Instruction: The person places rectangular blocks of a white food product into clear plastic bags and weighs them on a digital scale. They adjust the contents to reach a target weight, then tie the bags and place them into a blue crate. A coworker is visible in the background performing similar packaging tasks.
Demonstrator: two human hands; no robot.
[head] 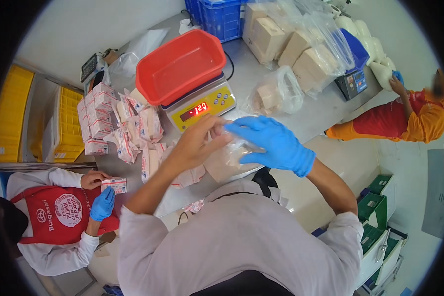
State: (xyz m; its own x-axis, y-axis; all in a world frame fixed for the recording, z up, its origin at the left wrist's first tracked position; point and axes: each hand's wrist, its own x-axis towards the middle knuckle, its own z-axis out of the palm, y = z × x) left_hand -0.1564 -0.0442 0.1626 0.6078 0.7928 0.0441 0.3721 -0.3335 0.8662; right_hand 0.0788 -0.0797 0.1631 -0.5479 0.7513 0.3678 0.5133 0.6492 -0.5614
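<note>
My bare left hand (pixel 202 142) is curled, its thumb and fingers meeting the fingertips of my right hand (pixel 272 142), which wears a blue glove. The right hand lies over a clear plastic bag (pixel 225 162) with beige block-shaped contents, at the table's near edge. Whether either hand grips the film is hidden. Just beyond stands a digital scale (pixel 203 111) with lit red digits and a red plastic tray (pixel 181 66) on its platform. Several white packets with red and blue print (pixel 148 124), some with open ends, lie left of my hands.
Small printed boxes (pixel 96 111) are stacked at the left, where a co-worker's gloved hand (pixel 103 203) holds another. Wrapped beige blocks (pixel 310 55), an open clear bag (pixel 275 96) and a second scale (pixel 351 85) stand right. Another person (pixel 396 114) works beyond the table (pixel 318 120).
</note>
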